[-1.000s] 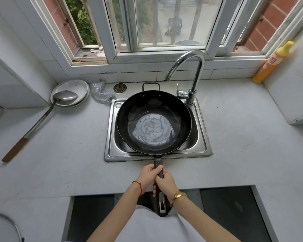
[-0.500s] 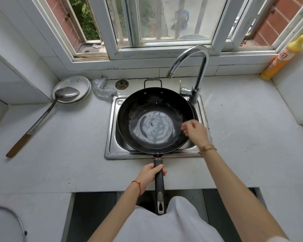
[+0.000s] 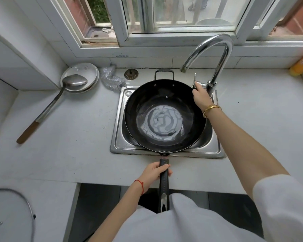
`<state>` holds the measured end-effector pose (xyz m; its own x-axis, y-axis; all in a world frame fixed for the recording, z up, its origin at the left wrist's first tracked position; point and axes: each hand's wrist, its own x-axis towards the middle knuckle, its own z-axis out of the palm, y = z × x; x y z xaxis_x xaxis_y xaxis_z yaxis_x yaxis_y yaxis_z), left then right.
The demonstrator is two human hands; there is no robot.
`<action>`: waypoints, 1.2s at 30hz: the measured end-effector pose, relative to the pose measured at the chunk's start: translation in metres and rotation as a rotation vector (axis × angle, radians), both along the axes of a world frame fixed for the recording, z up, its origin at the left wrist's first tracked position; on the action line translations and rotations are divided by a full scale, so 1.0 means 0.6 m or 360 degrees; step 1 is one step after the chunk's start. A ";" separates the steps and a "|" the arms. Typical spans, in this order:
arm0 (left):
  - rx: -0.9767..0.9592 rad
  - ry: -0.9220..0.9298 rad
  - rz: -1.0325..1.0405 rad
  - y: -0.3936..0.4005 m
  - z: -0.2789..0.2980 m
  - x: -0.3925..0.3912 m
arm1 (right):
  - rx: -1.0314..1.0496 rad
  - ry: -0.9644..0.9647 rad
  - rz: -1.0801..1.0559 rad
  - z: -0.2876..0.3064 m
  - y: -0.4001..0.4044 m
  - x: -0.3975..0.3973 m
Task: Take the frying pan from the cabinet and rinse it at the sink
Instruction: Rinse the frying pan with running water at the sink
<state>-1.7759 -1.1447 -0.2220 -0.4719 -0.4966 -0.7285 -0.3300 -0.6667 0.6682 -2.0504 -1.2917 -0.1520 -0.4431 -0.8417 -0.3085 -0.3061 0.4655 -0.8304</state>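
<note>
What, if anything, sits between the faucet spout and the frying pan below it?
Nothing visible. The faucet spout opens over the far right rim of the frying pan, which sits over the sink. The right hand is off to the side at the faucet lever; the left hand grips the pan handle.

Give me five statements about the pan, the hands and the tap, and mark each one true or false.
1. The left hand holds the frying pan by its long handle. True.
2. The right hand is also on the pan handle. False: it is up at the tap lever.
3. Water is streaming from the faucet. False: no stream shows.
4. The pan sits over the sink. True.
5. The ladle lies inside the pan. False: it rests on the counter, bowl on a plate.
</note>
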 end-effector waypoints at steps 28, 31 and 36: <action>0.0040 0.0047 0.0027 0.003 -0.002 0.000 | 0.0036 0.0057 0.0021 -0.007 -0.035 -0.016; 0.0046 0.0050 0.0050 0.003 -0.001 0.000 | 0.0050 0.0083 0.0063 -0.007 -0.036 -0.014; 0.0039 0.0050 0.0043 0.004 0.000 0.002 | 0.0133 0.0198 0.0198 -0.008 -0.048 -0.016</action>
